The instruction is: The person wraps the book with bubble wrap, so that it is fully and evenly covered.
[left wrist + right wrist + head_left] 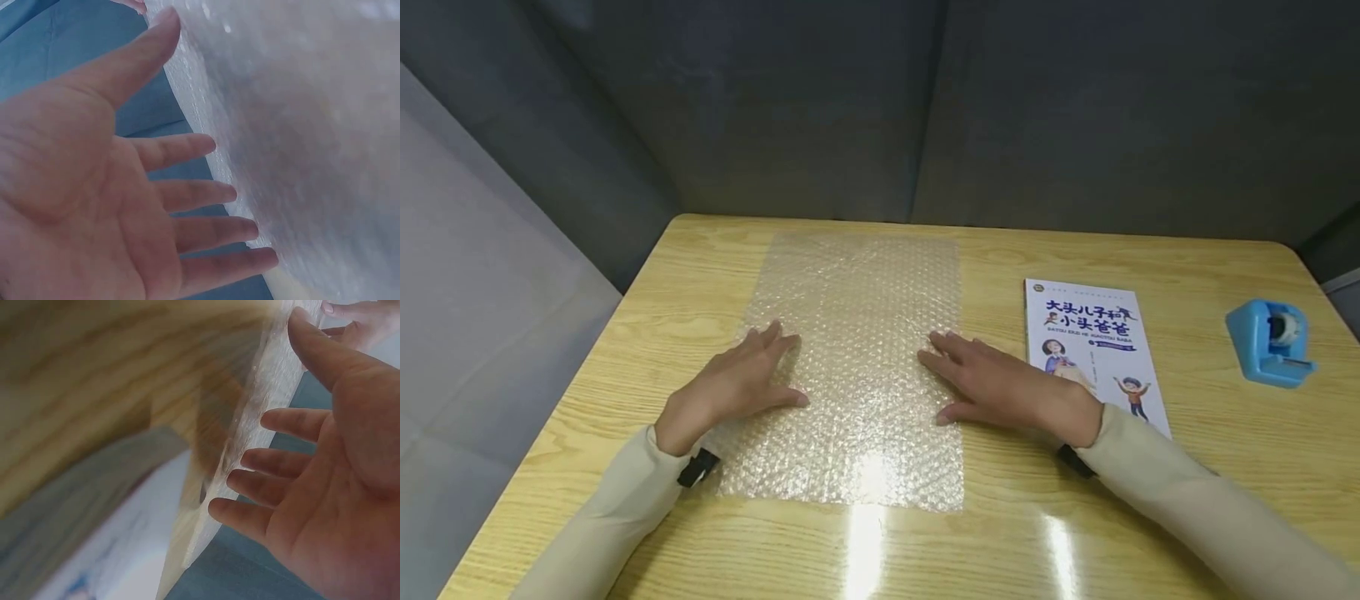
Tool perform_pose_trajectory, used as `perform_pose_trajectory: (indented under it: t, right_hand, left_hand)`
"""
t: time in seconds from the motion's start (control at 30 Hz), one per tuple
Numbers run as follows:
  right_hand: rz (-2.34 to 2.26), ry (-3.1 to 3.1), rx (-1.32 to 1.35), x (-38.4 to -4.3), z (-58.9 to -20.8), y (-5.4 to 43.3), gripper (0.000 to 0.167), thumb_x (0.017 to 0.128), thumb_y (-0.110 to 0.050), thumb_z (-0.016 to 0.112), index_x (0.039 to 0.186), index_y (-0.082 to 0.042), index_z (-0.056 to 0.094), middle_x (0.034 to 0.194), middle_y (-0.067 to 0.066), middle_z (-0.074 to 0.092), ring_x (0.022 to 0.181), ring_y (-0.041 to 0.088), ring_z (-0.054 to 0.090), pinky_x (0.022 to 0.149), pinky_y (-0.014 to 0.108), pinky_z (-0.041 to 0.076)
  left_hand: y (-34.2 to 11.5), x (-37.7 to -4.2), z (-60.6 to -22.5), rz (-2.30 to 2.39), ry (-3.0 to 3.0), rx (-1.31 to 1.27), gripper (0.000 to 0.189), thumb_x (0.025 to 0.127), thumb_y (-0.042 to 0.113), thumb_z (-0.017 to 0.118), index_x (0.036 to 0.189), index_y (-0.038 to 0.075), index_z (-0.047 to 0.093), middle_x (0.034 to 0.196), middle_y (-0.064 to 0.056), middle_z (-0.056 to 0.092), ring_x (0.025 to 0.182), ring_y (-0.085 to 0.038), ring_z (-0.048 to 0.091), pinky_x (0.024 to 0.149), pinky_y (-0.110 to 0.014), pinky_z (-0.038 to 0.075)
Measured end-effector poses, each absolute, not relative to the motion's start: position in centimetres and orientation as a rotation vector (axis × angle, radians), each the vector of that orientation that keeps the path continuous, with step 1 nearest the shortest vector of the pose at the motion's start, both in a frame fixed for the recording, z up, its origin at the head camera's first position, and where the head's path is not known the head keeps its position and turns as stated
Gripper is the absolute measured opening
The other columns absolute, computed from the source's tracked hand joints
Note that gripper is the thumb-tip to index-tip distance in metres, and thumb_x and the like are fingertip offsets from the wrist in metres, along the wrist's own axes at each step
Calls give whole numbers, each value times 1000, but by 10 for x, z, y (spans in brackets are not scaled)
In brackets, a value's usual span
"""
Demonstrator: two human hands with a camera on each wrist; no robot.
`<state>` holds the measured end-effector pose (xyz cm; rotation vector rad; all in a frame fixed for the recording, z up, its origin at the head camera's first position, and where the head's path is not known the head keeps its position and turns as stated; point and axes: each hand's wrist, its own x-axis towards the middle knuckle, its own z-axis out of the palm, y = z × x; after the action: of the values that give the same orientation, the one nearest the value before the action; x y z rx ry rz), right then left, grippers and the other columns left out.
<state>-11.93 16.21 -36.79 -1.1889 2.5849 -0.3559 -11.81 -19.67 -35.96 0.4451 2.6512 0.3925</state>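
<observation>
Left hand: here's the person's bare left hand [733, 379] over the left part of the sheet, fingers long and spread, thumb well out, gripping nothing.
Right hand: across to the bare right hand [988, 379], fingertips over the sheet's right edge, fingers extended, nothing held; whether either of the hands presses down, I can't tell.
Bubble wrap: centre stage, the clear rectangular plastic bubble sheet [865, 308] lies spread between the hands on the yellow wood-grain surface [1000, 542].
Slip risk: light, slick film on a glossy top, so an uneven push could skew it or ruck it into folds, I'd say.
Edge risk: its far end lies near the surface's back edge; a forward shove might send it over.
Book risk: watch that right wrist, passing over a corner of the white paperback with blue lettering [1093, 329]; a sideways sweep could knock it askew.
Bubble texture: rows of small blisters, catching bright glare toward the near edge.
Paperback: a flat, smooth-looking oblong, cartoon figures on its cover, right of the sheet.
Tape dispenser: far right, well apart, the chunky light-blue dispenser [1257, 346], plastic by its look, carries a pale roll.
Backdrop: dark grey cloth [790, 108] hangs in soft folds behind.
</observation>
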Motion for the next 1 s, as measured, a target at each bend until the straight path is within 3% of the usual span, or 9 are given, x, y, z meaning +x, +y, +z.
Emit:
perform_pose_trajectory:
  t: [0.23,0.53,1.0]
  right_hand:
    - [-343,2616,-1178,-105,-371,160,77,101,-42,67,156,4,39,160,35,31,147,52,33,116,64,33]
    - [-252,2705,-1170,-81,-372,153,76,100,-47,65,154,3,44,158,33,37,143,51,40,113,62,39]
    - [-224,2795,-1260,-53,-377,142,72,100,-44,66,145,10,49,148,36,46,134,55,48,115,57,39]
  left_hand:
    - [-199,-122,-360,357,2653,515,88,93,47,77,160,5,38,169,-27,15,151,-54,19,113,-72,30]
    - [-206,-125,-359,394,2622,616,88,93,41,79,160,4,37,169,-27,16,152,-53,16,118,-68,25]
    - [-216,-129,-361,488,2577,710,88,89,36,83,159,3,40,169,-24,18,153,-50,16,120,-66,23]
